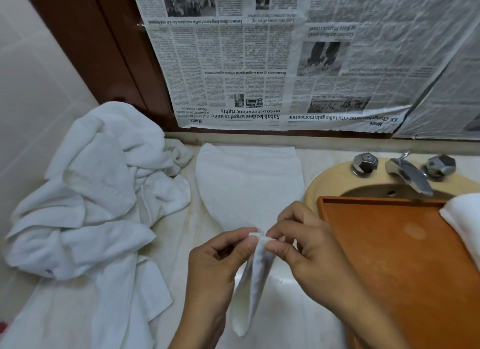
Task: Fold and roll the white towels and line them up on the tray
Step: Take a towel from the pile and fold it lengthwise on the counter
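- Head view, the step in hand: we judge that the top corners of a small white towel are being brought together for a lengthwise fold. To do it well, we would set corner on corner, let the cloth hang straight so its long edges meet, then lay it flat on the tabletop before rolling.
- Head view, the grip: the left hand and the right hand each pinch the towel's upper end between thumb and forefinger. Both grips are narrow and closed on cloth, and the fingertips nearly meet.
- Head view, position: the towel hangs from this pinch above the near tabletop, between the heap of towels and the orange tray. The tray lies over the sink and carries one white towel at its right edge. A spread towel lies flat beyond the hands.
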Motion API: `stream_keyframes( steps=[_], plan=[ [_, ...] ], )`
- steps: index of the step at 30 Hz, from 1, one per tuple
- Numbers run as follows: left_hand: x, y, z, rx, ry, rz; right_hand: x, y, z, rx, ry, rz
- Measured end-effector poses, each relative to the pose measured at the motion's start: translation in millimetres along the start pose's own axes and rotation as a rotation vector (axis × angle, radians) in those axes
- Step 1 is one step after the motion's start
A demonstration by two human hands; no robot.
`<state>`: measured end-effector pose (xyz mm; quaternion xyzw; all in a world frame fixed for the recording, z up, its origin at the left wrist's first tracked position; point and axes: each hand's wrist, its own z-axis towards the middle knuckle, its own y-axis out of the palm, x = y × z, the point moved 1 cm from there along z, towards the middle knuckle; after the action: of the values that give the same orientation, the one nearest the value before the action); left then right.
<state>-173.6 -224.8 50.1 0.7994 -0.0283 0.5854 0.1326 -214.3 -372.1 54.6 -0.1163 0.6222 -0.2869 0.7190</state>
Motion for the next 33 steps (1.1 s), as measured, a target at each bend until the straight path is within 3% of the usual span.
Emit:
stream_keyframes(
  steps=[5,19,26,33],
  plan=[
    [0,1,-2,-0.006,-0.033,-0.021,1,2,-1,0.038,-0.017,0.075],
    [-5,5,-5,-0.020,-0.073,0.005,0,9,-9,0.118,0.331,0.392],
    [-12,1,-5,-0.053,-0.056,0.040,2,11,-12,0.122,0.361,0.316],
    [-10,-5,-7,-0.061,-0.037,0.157,5,20,-17,0.152,0.271,0.197]
  ],
)
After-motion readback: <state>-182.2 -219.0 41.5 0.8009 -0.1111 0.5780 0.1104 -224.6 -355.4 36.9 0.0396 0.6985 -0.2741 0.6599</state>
